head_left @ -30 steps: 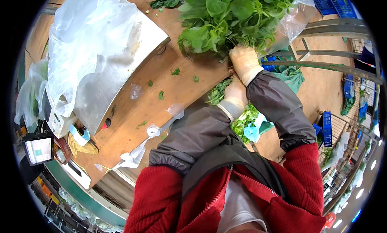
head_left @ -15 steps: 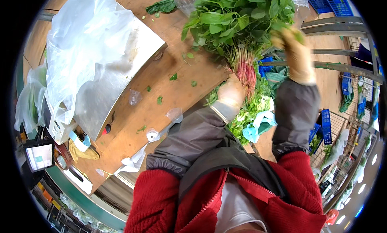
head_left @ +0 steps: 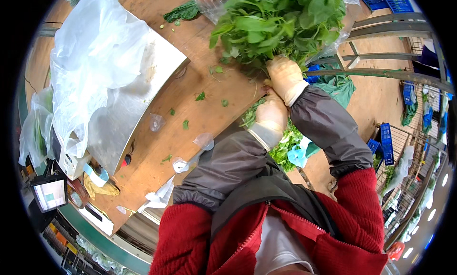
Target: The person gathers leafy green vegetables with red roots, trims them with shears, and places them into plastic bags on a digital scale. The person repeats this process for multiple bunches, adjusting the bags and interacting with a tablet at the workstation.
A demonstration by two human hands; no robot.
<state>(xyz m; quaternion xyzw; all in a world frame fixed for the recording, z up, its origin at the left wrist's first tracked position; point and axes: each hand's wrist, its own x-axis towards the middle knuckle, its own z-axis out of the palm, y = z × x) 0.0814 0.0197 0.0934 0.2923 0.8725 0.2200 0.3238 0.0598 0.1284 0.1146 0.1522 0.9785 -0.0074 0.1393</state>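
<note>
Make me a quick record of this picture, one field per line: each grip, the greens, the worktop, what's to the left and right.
Right grip: closed around the stems, just below the leaves
Left grip: against the right one, at the stem ends; fingers hidden
Greens: leafy bunch, leaves toward the top
Worktop: wooden table with scattered leaf scraps
Left: plastic bags on a metal plate; screen below
Right: blue crates, metal rails

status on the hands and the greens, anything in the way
Right hand closed on leafy bunch below its leaves. Left hand beside it, grip hidden. Loose leaf scraps on tabletop, nothing visibly blocking.
</note>
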